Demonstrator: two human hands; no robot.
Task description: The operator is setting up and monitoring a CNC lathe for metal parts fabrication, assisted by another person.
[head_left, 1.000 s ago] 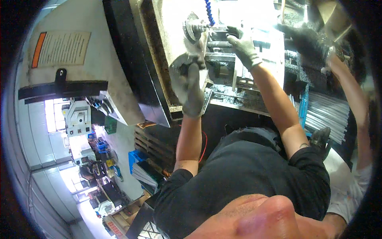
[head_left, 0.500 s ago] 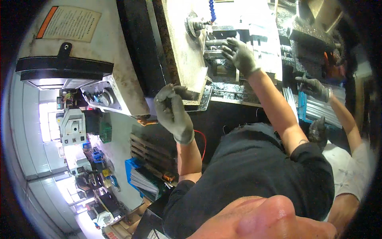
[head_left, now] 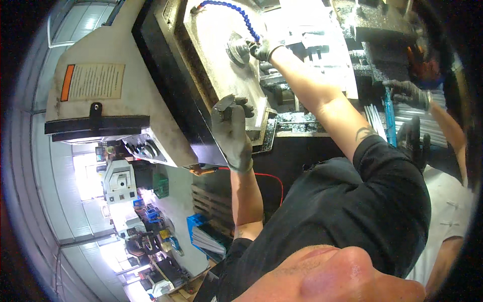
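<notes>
My right hand (head_left: 263,51), in a grey work glove, reaches to the round metal chuck (head_left: 238,49) on the machine's pale inner wall. Its fingers are bent together at the chuck's protruding end, and whatever lies between them is hidden. A blue segmented coolant hose (head_left: 236,11) arches above, its tip right by this hand. Nearer me, my left hand (head_left: 233,135), gloved too, is raised beside the machine's dark front edge (head_left: 193,108). Its fingers are curled around what looks like a small dark flat-edged piece, too unclear to name.
Metal fixtures (head_left: 297,120) strewn with chips lie below the chuck. At right, another person's gloved hand (head_left: 410,94) is near a blue crate (head_left: 390,118) and pale metal bars (head_left: 420,123). A wooden pallet (head_left: 209,201) and other machines (head_left: 119,182) stand at left.
My right hand has moved left and up from the fixtures to the chuck, its spread fingers now bent. My left hand is slightly higher and further right. The view has shifted.
</notes>
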